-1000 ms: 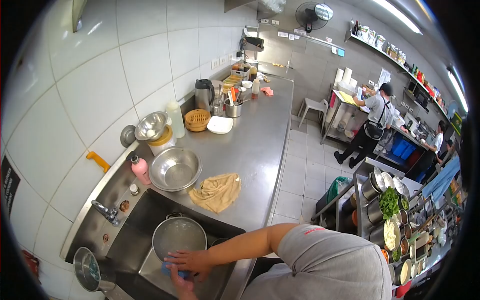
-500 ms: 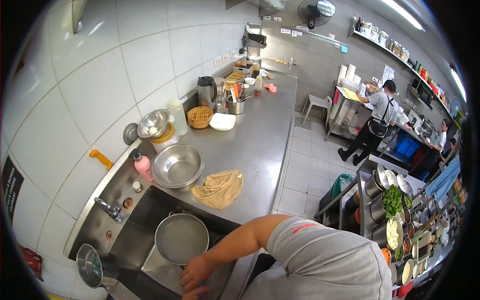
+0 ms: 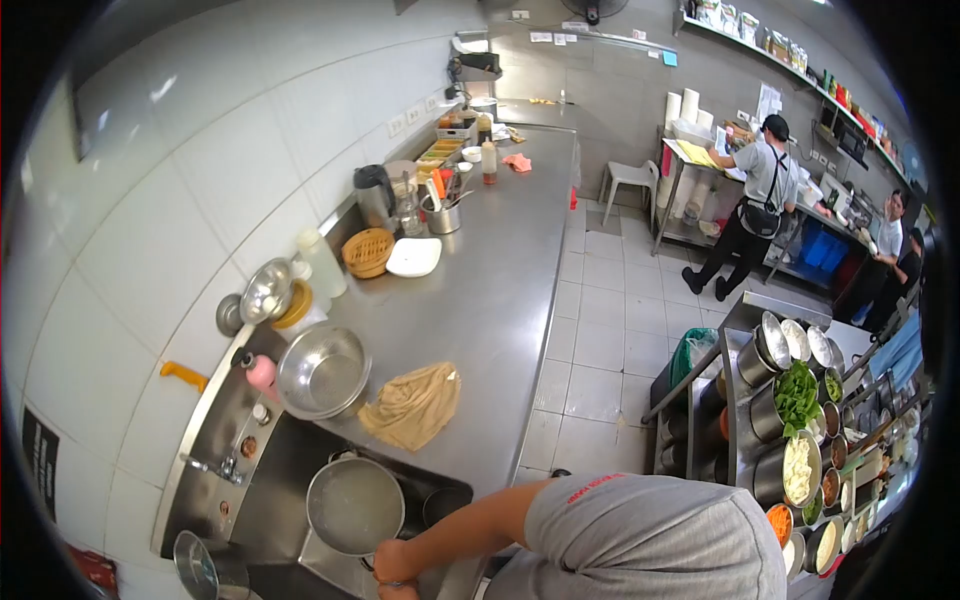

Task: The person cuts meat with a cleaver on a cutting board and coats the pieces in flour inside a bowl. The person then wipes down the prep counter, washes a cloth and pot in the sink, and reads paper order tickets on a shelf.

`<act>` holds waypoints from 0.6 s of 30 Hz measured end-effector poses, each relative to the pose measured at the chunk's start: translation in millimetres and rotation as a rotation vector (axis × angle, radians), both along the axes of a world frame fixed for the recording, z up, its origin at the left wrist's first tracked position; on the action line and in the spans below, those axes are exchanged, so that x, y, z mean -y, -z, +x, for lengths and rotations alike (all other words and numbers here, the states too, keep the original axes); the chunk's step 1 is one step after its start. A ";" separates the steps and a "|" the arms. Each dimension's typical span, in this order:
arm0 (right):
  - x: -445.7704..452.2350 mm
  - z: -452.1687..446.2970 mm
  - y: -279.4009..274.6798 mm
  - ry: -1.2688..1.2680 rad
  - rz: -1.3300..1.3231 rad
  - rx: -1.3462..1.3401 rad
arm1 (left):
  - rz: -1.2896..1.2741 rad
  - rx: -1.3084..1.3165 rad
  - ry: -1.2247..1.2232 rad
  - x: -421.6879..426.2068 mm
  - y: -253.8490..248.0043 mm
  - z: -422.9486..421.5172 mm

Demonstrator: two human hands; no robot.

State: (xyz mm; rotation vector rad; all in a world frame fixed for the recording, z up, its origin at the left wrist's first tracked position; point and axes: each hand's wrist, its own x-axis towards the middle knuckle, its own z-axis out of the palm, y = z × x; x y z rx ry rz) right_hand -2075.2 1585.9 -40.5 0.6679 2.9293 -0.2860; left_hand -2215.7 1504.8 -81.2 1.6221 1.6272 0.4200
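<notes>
In the head view, the round metal pot (image 3: 356, 506) stands in the sink (image 3: 272, 482), near the edge that borders the counter (image 3: 490, 320). The right hand (image 3: 393, 562) is at the opposite side of the pot, just beside the near loop handle (image 3: 367, 564), so the pot's body lies between those fingers and the counter-side edge. Being round, the pot has no long axis; the line through its handles runs from the right hand to the far loop handle (image 3: 346, 454), close under that edge. The right fingers look curled together, but I cannot tell whether they pinch the handle. A strip of skin at the bottom border may be the left hand (image 3: 398, 592); its fingers are hidden. The right hand is the nearer, reaching across the sink's front edge.
</notes>
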 end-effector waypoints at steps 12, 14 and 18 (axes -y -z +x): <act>-13.5 502.6 -138.8 1.033 -0.135 -0.701 | 0.399 -0.057 0.068 -61.1 -210.3 341.5; 27.5 628.3 -169.1 1.335 -0.111 -0.535 | 0.381 -0.227 0.115 -58.3 -200.9 383.2; 158.5 855.5 -172.6 1.870 0.047 -0.452 | 0.555 -0.522 0.361 -56.5 -183.7 457.4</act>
